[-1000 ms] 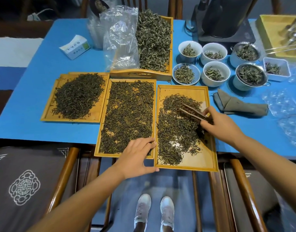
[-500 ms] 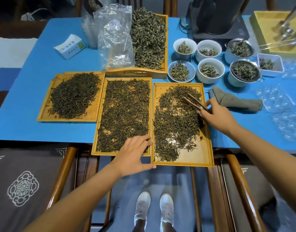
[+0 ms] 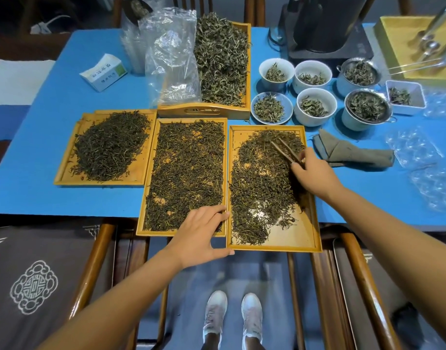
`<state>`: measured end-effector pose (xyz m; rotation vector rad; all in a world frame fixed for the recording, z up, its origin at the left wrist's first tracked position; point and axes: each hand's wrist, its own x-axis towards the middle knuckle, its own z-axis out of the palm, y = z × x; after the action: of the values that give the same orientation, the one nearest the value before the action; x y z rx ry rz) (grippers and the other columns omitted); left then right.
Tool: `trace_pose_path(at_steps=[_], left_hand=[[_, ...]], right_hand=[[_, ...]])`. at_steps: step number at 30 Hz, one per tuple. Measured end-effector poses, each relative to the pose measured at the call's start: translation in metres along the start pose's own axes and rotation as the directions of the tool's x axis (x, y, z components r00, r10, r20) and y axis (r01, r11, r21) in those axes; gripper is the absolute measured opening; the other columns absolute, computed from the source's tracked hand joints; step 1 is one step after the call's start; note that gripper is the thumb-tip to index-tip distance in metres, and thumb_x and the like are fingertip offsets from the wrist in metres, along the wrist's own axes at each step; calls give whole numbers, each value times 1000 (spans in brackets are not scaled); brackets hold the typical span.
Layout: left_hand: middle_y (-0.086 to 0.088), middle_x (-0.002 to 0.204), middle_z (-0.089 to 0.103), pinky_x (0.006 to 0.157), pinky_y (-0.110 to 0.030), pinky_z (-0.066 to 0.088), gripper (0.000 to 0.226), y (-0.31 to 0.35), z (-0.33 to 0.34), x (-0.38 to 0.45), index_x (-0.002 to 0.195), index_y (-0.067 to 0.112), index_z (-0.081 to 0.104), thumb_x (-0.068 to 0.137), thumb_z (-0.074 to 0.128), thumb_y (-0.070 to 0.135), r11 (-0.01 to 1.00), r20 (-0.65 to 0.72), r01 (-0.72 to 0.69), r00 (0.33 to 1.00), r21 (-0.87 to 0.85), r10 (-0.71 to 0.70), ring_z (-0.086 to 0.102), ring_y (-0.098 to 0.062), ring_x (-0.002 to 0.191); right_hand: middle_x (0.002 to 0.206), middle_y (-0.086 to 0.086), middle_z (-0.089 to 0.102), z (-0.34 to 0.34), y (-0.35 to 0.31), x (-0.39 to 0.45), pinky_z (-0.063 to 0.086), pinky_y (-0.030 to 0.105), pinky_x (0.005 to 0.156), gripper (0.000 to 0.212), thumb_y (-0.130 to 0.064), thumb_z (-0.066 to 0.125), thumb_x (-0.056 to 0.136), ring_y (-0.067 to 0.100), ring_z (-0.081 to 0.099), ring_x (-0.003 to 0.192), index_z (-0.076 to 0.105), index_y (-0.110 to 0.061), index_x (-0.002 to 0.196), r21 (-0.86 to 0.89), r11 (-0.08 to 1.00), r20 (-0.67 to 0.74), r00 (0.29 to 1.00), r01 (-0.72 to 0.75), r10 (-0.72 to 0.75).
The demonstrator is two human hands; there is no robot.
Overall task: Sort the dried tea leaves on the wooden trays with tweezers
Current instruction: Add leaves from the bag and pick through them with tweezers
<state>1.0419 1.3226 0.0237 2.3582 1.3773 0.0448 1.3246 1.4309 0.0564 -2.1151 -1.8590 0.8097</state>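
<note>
Three flat wooden trays of dark dried tea leaves lie side by side: a left tray (image 3: 65,176), a middle tray (image 3: 151,147) and a right tray (image 3: 310,231). My right hand (image 3: 314,174) grips dark wooden tweezers (image 3: 283,149) over the right tray, their tips in the leaves near its far end. My left hand (image 3: 201,234) rests on the near corners where the middle and right trays meet, fingers straight on the middle tray's leaves, thumb at the right tray's front edge.
A deeper tray (image 3: 204,112) of greener leaves and clear plastic bags (image 3: 171,56) stand behind. White bowls (image 3: 315,106) and metal cups (image 3: 365,108) with leaves sit at the right, beside a folded grey cloth (image 3: 353,154). The trays overhang the blue table's (image 3: 40,195) near edge.
My right hand has carried the tweezers toward the far end of the right tray, their tips now deeper in the leaves there. My left hand has stayed on the tray corners.
</note>
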Motion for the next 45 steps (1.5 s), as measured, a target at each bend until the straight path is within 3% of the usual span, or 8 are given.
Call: trace_pose_path(at_steps=[3, 8, 14, 19, 26, 29, 33, 45], left_hand=[[4, 145, 35, 104, -28, 18, 85, 0, 0, 0, 138, 20, 39, 73, 54, 72, 1000, -4, -1, 1000, 2, 1, 30, -16, 131], [4, 145, 35, 105, -29, 19, 85, 0, -1, 1, 139, 20, 38, 73, 53, 72, 1000, 4, -4, 1000, 5, 4, 30, -16, 132], [4, 145, 35, 104, -29, 19, 85, -1, -1, 0, 138, 20, 39, 72, 54, 72, 1000, 2, -12, 1000, -6, 12, 31, -16, 131], [3, 144, 36, 103, -26, 15, 83, -1, -2, 1, 136, 20, 41, 72, 53, 72, 1000, 1, -19, 1000, -9, 19, 32, -17, 130], [1, 141, 41, 102, -31, 22, 83, -1, -2, 0, 134, 18, 44, 72, 51, 73, 1000, -10, -26, 1000, -1, 26, 39, -20, 127], [0, 139, 44, 102, -33, 26, 82, 0, -3, 0, 132, 16, 46, 72, 52, 73, 999, -17, -33, 999, -1, 33, 42, -21, 126], [0, 139, 44, 101, -31, 24, 83, 0, -3, 0, 133, 16, 46, 73, 52, 72, 999, -16, -35, 999, 4, 35, 42, -21, 126], [-2, 137, 47, 100, -35, 29, 81, 1, -4, 1, 130, 14, 49, 72, 55, 70, 999, -23, -46, 999, 18, 47, 46, -23, 122]], right_hand=[[81, 9, 48, 5, -16, 7, 32, 32, 60, 23, -24, 43, 97, 26, 46, 70, 39, -4, 108, -21, 1000, 13, 1000, 15, -15], [83, 8, 51, 11, -41, 17, 37, 34, 63, 24, -24, 44, 97, 28, 49, 73, 39, -5, 110, 23, 1000, 14, 1000, 14, -15], [86, 5, 54, 17, -53, 15, 33, 28, 51, 21, -26, 44, 97, 16, 48, 62, 40, -10, 110, 55, 997, 121, 991, 48, -54], [77, 4, 50, 17, -50, 16, 29, 30, 49, 23, -26, 44, 97, 19, 47, 63, 39, -8, 110, 77, 997, 68, 998, 3, -8], [85, 10, 50, 11, -22, 6, 33, 33, 62, 19, -26, 44, 97, 28, 47, 73, 37, -9, 102, 29, 997, -23, 997, -77, 78], [78, 7, 49, 7, -8, -1, 32, 33, 60, 22, -28, 45, 97, 28, 48, 73, 39, -8, 105, 57, 995, -50, 996, -77, 80], [65, -1, 45, 5, 8, -8, 25, 29, 47, 21, -28, 45, 97, 22, 46, 60, 41, -10, 107, 61, 996, -95, 992, -72, 77], [58, -1, 49, 9, 19, -29, 25, 29, 46, 16, -30, 48, 96, 15, 47, 53, 42, -16, 100, 130, 991, -47, 998, -26, 32]])
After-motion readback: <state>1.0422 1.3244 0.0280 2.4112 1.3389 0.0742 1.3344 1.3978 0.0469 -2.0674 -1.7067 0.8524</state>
